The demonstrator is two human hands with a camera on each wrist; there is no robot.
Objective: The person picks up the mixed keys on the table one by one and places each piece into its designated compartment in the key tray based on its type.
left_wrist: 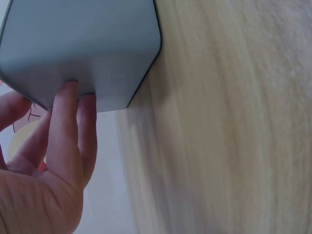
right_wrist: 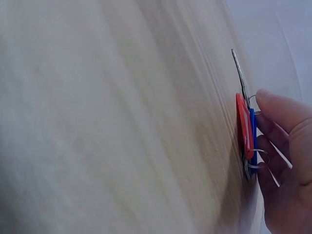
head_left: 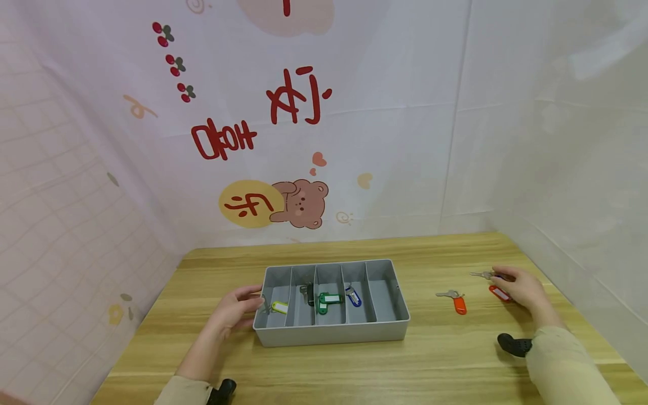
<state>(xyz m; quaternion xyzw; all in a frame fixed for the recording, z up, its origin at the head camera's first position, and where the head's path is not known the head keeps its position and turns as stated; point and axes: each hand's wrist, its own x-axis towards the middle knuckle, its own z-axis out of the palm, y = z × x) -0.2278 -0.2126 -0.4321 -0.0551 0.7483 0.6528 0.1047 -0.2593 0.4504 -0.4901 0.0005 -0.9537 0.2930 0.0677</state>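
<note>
A light-grey plastic tray with five compartments (head_left: 331, 336) sits mid-counter (head_left: 329, 374), a wood-grain surface. The left hand (head_left: 230, 310) is loosely spread, fingertips touching the tray's left end wall. Compartments one to four, left to right, contain a yellow tag (head_left: 279, 307), a black tag (head_left: 311, 293), two green tags (head_left: 331, 298) and a blue oval tag (head_left: 354, 297). Well to the right, the right hand's (head_left: 523, 287) bent fingers meet a second blue tag (right_wrist: 253, 124) beside a red tag (head_left: 500, 293); whether its grip has closed, I cannot tell. Nearby lies a silver key with an orange-red tag (head_left: 459, 305).
</note>
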